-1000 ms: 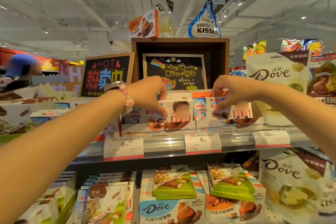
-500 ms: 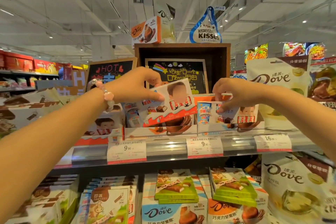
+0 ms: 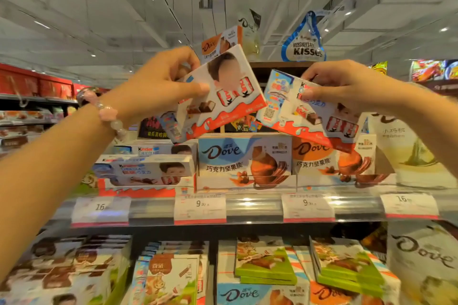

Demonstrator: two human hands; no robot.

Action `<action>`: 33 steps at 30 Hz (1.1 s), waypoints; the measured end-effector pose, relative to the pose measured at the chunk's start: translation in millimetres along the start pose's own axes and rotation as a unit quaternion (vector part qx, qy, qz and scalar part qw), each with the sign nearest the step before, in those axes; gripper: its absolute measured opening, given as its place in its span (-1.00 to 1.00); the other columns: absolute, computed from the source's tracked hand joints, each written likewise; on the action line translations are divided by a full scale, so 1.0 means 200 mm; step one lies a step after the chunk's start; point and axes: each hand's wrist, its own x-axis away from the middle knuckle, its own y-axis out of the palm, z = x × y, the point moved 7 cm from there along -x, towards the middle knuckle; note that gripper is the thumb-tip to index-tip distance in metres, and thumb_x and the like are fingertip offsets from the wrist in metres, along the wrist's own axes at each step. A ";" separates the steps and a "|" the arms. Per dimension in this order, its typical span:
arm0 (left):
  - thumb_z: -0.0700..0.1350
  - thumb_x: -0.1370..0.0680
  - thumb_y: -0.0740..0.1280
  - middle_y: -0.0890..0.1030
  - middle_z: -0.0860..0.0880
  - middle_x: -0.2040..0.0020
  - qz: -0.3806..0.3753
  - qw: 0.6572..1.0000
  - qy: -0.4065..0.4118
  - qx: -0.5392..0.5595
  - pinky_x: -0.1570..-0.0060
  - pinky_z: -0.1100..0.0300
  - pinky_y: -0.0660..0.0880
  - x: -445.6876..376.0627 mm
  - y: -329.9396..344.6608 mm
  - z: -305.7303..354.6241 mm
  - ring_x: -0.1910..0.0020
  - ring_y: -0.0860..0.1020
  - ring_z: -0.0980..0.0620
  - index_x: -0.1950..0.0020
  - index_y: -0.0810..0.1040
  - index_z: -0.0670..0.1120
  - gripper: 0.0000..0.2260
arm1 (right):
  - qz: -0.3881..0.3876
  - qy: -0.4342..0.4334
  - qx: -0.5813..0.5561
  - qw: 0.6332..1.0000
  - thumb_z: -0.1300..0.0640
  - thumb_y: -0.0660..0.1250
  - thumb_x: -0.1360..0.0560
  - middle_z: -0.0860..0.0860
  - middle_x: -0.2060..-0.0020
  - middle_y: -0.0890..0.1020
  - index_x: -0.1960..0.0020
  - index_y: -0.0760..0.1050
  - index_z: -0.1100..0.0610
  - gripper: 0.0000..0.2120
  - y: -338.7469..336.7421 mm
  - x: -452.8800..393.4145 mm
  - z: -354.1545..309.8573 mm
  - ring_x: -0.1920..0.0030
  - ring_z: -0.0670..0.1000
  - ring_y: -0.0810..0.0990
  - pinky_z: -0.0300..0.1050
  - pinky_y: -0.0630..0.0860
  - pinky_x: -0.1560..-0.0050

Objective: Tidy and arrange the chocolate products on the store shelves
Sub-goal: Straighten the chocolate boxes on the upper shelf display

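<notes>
Left hand (image 3: 158, 86) pinches a white-and-red chocolate box (image 3: 218, 96), tilted, held above the shelf (image 3: 247, 205). Right hand (image 3: 347, 86) grips a second matching box (image 3: 309, 111), sloping down rightward. Matching stack (image 3: 148, 171) lies below left, nearer the left hand; both boxes likely belong there, long axes level.

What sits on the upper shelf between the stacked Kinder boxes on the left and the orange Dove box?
In the head view, a blue Dove box stands between the stacked Kinder boxes and the orange Dove box, facing front.
</notes>
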 end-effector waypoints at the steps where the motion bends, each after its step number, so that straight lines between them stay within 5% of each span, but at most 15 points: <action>1: -0.20 -0.49 0.36 0.66 -0.15 0.13 0.013 1.000 -0.006 -0.005 0.12 -0.07 0.58 0.01 -0.04 -0.01 0.20 0.66 0.02 0.00 0.42 -0.17 -0.85 | 0.006 -0.008 -0.003 1.000 -0.05 0.32 -0.44 -0.08 0.18 0.69 -0.03 0.50 0.03 -0.78 0.03 -0.02 -0.03 0.23 -0.12 0.67 -0.32 0.52 0.44; 4: -0.19 -0.48 0.37 0.66 -0.16 0.13 0.028 0.998 -0.027 -0.045 0.10 -0.15 0.58 0.06 -0.14 -0.06 0.18 0.66 -0.03 0.01 0.43 -0.17 -0.83 | 0.013 -0.027 0.012 0.999 0.00 0.29 -0.51 -0.11 0.15 0.66 -0.04 0.44 0.05 -0.83 0.14 -0.09 -0.12 0.22 -0.17 0.65 -0.34 0.51 0.44; 7: -0.08 -0.45 0.41 0.65 -0.08 0.18 0.036 0.993 -0.048 -0.104 0.23 0.03 0.58 0.10 -0.24 -0.13 0.26 0.64 0.08 0.03 0.44 -0.15 -0.77 | 0.015 -0.037 0.004 0.999 0.01 0.25 -0.54 -0.11 0.14 0.65 -0.02 0.39 0.01 -0.89 0.24 -0.15 -0.21 0.20 -0.19 0.64 -0.26 0.58 0.36; 11: 0.29 -0.27 0.46 0.64 -0.10 0.30 0.041 0.981 -0.085 -0.172 0.34 0.03 0.50 0.14 -0.38 -0.23 0.33 0.61 -0.06 0.15 0.49 -0.15 -0.48 | 0.039 -0.037 0.005 0.999 0.02 0.24 -0.56 0.02 0.04 0.64 -0.11 0.41 0.10 -0.81 0.35 -0.26 -0.30 0.11 -0.07 0.63 -0.01 0.56 0.11; 15: 0.52 -0.20 0.27 0.54 0.00 0.50 0.027 0.959 -0.084 -0.269 0.39 0.15 0.34 0.19 -0.48 -0.35 0.47 0.50 0.05 0.33 0.50 -0.09 -0.36 | 0.042 -0.010 -0.024 0.999 0.09 0.27 -0.54 0.09 -0.05 0.60 -0.17 0.40 0.16 -0.75 0.44 -0.37 -0.37 0.03 0.02 0.60 0.11 0.54 -0.04; 18: 0.61 -0.16 0.08 0.55 0.02 0.48 -0.030 0.966 -0.060 -0.250 0.42 0.17 0.31 0.23 -0.49 -0.44 0.54 0.44 0.18 0.34 0.53 -0.05 -0.27 | 0.028 0.000 -0.070 0.997 0.21 0.31 -0.47 0.10 -0.03 0.61 -0.17 0.33 0.16 -0.70 0.50 -0.43 -0.41 0.02 0.13 0.63 0.22 0.55 -0.05; 22: 0.56 -0.15 0.12 0.58 0.14 0.41 -0.104 0.963 -0.070 -0.241 0.41 0.20 0.33 0.31 -0.44 -0.54 0.48 0.51 0.23 0.23 0.57 0.05 -0.37 | 0.046 -0.025 -0.159 0.986 0.32 0.28 -0.48 0.04 0.06 0.61 -0.16 0.26 0.15 -0.68 0.57 -0.48 -0.49 0.01 0.13 0.64 0.12 0.57 0.04; 25: 0.63 -0.09 0.08 0.57 0.18 0.34 -0.137 0.957 -0.069 -0.248 0.37 0.24 0.32 0.36 -0.42 -0.61 0.35 0.51 0.30 0.21 0.56 0.12 -0.31 | 0.056 -0.055 -0.199 0.977 0.36 0.26 -0.50 -0.03 0.07 0.61 -0.19 0.26 0.16 -0.67 0.64 -0.49 -0.55 0.07 0.01 0.66 -0.15 0.56 0.25; 33: 0.42 -0.12 0.26 0.57 -0.04 0.44 -0.097 0.966 -0.104 -0.218 0.42 0.05 0.40 0.39 -0.46 -0.66 0.49 0.52 0.05 0.41 0.59 -0.09 -0.44 | -0.024 -0.125 -0.072 0.989 0.31 0.29 -0.52 -0.05 -0.05 0.51 -0.18 0.33 0.11 -0.71 0.89 -0.48 -0.65 0.03 -0.17 0.55 -0.38 0.53 0.27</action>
